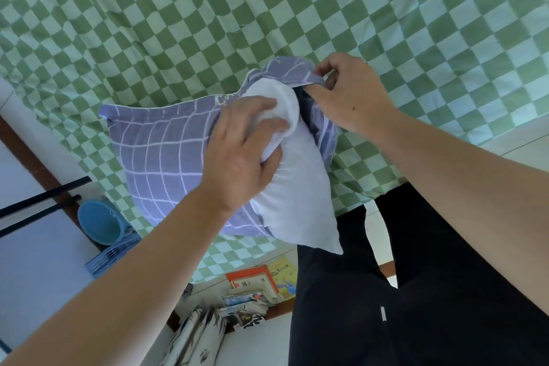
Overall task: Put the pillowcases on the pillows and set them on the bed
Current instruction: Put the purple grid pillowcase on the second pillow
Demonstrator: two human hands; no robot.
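A white pillow (300,199) is partly inside a purple pillowcase (160,157) with a white grid pattern, held above the near edge of the bed (267,3) with its green checked sheet. My left hand (240,154) grips a bunched corner of the white pillow at the case's mouth. My right hand (347,92) pinches the open hem of the pillowcase at the top. The pillow's lower right end and corner stick out of the case uncovered.
My dark trousers (416,291) are at the lower right by the bed edge. On the floor lie a stack of books (261,285), a blue plastic basket (113,252) and a blue round basin (101,223). A dark bar frame (41,205) stands left.
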